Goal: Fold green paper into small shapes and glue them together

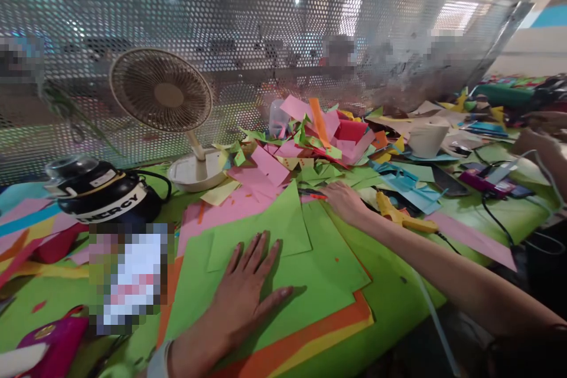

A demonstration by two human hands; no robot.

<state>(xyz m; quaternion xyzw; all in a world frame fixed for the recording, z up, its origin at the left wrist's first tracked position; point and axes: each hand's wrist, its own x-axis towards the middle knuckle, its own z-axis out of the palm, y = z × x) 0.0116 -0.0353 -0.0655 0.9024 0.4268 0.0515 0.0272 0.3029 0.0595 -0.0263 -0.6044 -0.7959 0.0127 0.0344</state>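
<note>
My left hand (253, 283) lies flat with spread fingers on a stack of green paper sheets (328, 271), holding nothing. Orange paper (305, 342) and a strip of yellow paper (330, 345) stick out beneath that stack. Beyond its far right corner, my right hand (343, 199) rests low with its fingers bent and close together. At those fingertips is a small red-and-black object (312, 194), perhaps scissors; how much of it lies under the fingers is hidden. Pink sheets (195, 218) lie behind the green ones.
Cut paper scraps (305, 142) pile up at the back. A fan (168, 94) and a black round-bodied appliance (110, 189) stand left. A yellow glue gun (403, 214) and a purple power strip (487, 180) lie right. Another person's hand (538, 144) shows at far right. Perforated metal (248, 18) rises behind.
</note>
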